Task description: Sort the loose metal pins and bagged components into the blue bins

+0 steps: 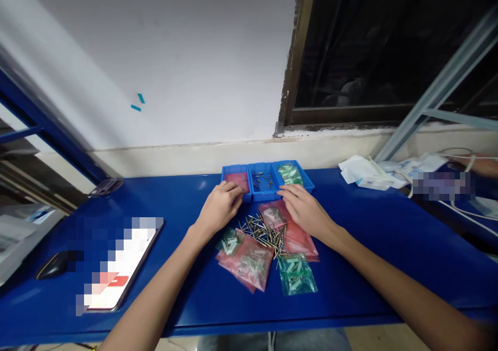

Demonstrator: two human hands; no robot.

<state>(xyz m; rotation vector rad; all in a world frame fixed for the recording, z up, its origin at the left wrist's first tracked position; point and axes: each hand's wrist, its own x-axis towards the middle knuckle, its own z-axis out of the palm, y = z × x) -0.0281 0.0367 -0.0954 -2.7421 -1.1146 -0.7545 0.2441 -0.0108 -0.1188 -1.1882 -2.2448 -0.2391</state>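
Three blue bins stand side by side at the table's back. The left bin (223, 177) holds a red bag (240, 180), the middle bin (264, 195) loose metal pins, the right bin (307, 181) green bags (290, 173). My left hand (220, 206) is at the left bin's front edge, fingers bent; what they hold, if anything, is hidden. My right hand (305, 208) reaches to the front of the right bin, fingers extended. Below lies a pile of metal pins (262, 233) among red bags (299, 242) and green bags (298, 274).
On the blue table (187, 299), a blurred white tablet-like object (128, 268) and a black mouse (54, 265) lie at the left. White packets (365, 172) and cables are at the back right, near another person's hand (482, 164).
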